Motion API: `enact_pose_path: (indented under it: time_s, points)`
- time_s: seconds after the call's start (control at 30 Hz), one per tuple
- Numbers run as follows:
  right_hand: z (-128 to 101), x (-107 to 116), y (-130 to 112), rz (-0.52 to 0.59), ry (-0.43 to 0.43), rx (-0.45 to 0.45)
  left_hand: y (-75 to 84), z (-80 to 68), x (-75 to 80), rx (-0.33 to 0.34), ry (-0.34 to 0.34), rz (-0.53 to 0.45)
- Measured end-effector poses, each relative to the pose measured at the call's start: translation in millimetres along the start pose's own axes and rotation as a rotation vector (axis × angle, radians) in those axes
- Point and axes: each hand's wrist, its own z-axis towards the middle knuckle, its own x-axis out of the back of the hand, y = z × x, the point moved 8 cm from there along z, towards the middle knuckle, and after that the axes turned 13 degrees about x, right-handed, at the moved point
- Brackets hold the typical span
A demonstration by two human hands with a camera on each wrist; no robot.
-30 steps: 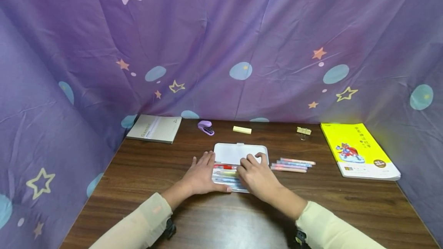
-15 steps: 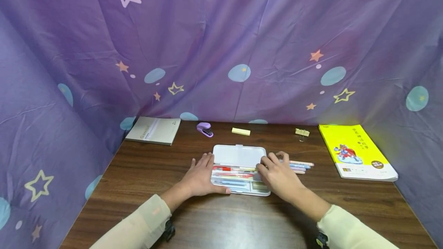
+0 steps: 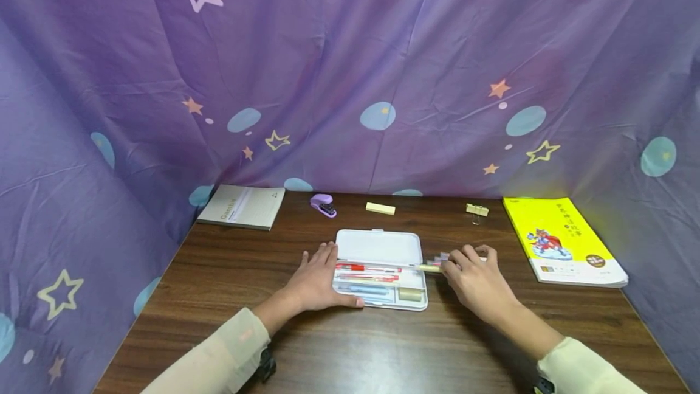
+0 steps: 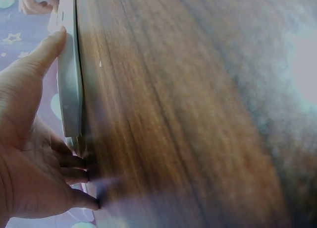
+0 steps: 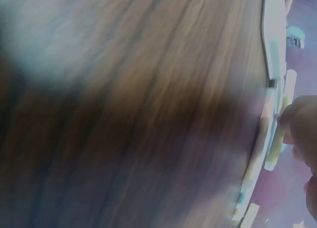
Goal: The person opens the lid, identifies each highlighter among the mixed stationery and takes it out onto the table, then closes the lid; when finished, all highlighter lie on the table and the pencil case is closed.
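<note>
left hand (image 3: pixel 314 281), fingers spread, steadies the case (image 3: pixel 377 245) while right hand (image 3: pixel 480 281) pinches the yellow pen (image 3: pixel 429 268) beside it, toward the surface's (image 3: pixel 377 351) right edge, likely unpacking, which next calls for lowering it by the other pens (image 3: pixel 438 258).

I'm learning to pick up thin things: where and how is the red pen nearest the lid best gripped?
I'd pinch the red pen across its slim barrel, right of the bright red part, coming from above: it lies lengthwise inside the open pencil case, so its ends seem harder to reach, and the left hand is at the case's left end.
</note>
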Motion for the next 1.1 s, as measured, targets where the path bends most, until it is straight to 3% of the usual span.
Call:
enact_pose_path:
  time_s: [0.4,0.77,1.1]
  points:
    - [-23,-6,8,-0.028,-0.040,-0.007,-0.5,-0.4,0.2,0.005,-0.006,0.002]
    - [-25,-11,4,-0.037,0.003,0.017,0.4,-1.1,-0.2,0.002,-0.009,-0.004]
    - [-25,-9,5,-0.041,-0.016,0.005,-0.2,0.0,-0.4,0.000,-0.004,-0.003]
